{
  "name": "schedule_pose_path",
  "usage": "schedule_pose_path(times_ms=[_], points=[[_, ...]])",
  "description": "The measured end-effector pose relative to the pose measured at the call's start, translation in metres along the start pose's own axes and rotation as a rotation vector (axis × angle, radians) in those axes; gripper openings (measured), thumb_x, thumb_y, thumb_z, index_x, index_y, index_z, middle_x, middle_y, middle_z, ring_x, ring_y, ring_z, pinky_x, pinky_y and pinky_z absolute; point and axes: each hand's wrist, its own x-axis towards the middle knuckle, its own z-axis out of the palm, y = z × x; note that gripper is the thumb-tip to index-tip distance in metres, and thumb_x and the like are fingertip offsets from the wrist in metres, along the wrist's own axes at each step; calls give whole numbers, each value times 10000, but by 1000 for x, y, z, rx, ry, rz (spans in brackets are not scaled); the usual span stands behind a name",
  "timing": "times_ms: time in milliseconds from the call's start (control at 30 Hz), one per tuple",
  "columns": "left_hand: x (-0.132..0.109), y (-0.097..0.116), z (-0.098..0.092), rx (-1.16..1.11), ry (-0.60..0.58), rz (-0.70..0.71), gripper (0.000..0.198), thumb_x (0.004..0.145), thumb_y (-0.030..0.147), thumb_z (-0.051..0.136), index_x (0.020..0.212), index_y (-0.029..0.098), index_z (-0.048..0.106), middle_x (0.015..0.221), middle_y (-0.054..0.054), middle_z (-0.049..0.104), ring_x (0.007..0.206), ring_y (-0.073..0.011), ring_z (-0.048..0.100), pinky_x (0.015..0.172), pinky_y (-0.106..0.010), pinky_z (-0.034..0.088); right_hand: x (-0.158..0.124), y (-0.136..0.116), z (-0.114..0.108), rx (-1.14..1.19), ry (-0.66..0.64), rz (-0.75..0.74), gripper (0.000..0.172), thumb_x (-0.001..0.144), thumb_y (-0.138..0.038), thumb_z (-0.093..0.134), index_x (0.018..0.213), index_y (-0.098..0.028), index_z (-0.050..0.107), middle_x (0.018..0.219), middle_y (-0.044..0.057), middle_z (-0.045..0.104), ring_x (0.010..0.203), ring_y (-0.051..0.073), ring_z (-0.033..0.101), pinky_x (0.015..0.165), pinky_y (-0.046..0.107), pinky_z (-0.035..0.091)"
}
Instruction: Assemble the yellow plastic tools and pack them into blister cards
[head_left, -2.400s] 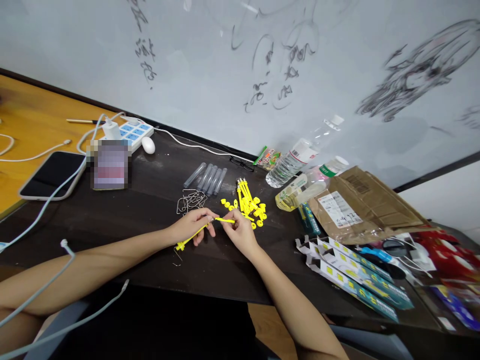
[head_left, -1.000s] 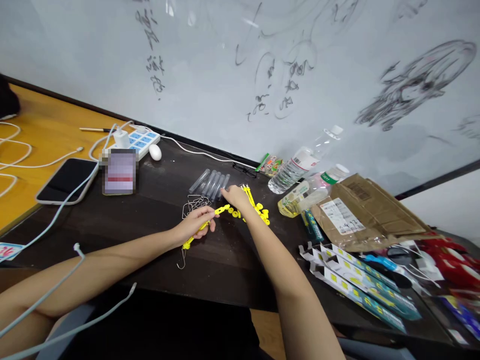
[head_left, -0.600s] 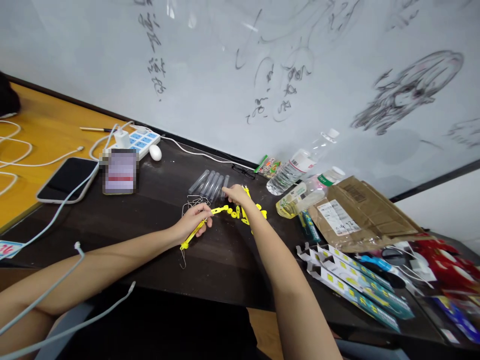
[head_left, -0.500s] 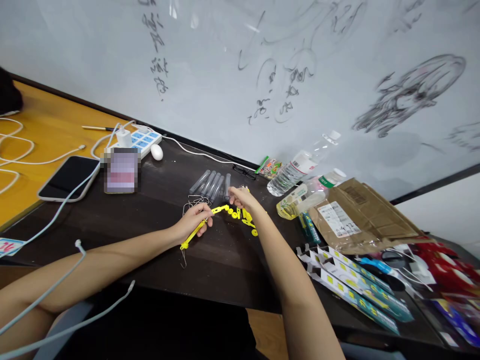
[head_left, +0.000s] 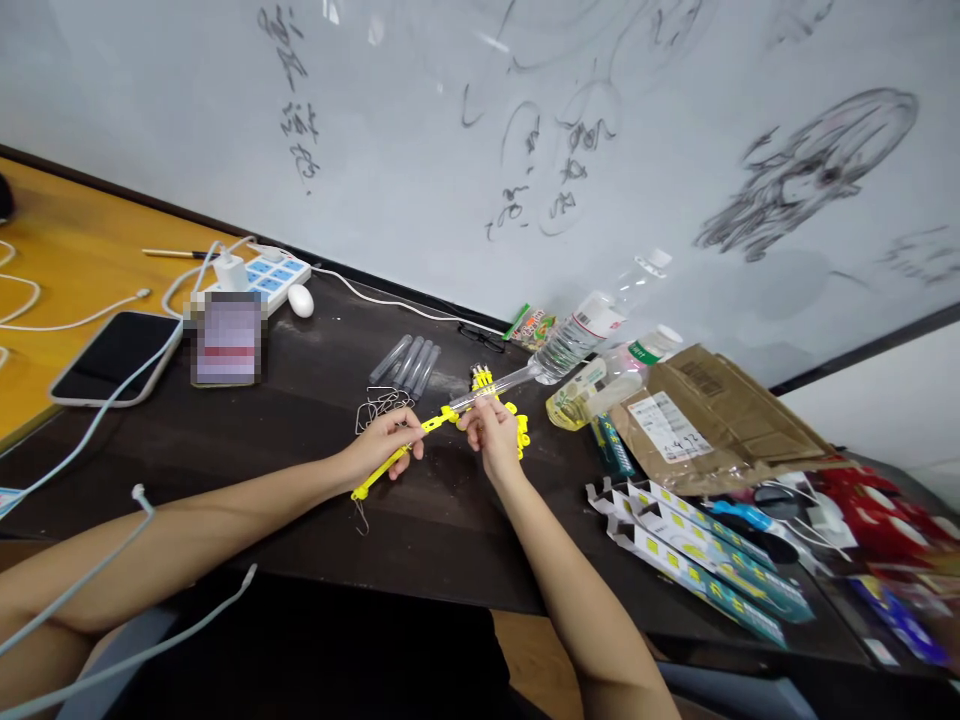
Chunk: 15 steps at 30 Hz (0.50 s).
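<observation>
My left hand (head_left: 384,442) is closed on a long yellow plastic rod (head_left: 375,477) with a thin wire hook at its lower end, held just above the dark table (head_left: 315,500). My right hand (head_left: 491,432) is closed on a clear plastic tube (head_left: 501,386) and holds its near end at the tip of the yellow rod. A heap of yellow plastic parts (head_left: 516,420) lies just behind my right hand. A row of clear tubes (head_left: 405,362) and a bunch of wire hooks (head_left: 375,405) lie behind my left hand.
Plastic bottles (head_left: 592,330), a brown parcel bag (head_left: 712,410) and blue-and-white packets (head_left: 697,555) lie at the right. A phone (head_left: 109,355), a power strip (head_left: 262,280) and white cables (head_left: 90,420) are at the left. A scribbled whiteboard wall (head_left: 480,130) stands behind.
My right hand left the yellow rod, reached back to the row of clear tubes, took one and brought it to the rod's tip. My left hand kept hold of the rod.
</observation>
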Motion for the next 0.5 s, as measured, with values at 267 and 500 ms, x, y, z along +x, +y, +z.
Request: schedule_pose_path(times_ms=[267,500], points=[[1,-2,-2,75,-33,-8,297,794,426,602,793,182,434,641,9,638,314,-39,435,286,-135,289,-10,3,4,-164,-167,-77,272,780,-430,607,760,-163,556,554,-23,618,328,31,363,300,151,275],[1,-5,-2,152,-90,-5,231,857,391,501,943,209,388,665,-2,668,317,-34,337,307,-133,214,-17,2,8,-242,-261,-83,274,777,-441,601,775,-172,547,568,-22,591,373,51,396,326,171,302]])
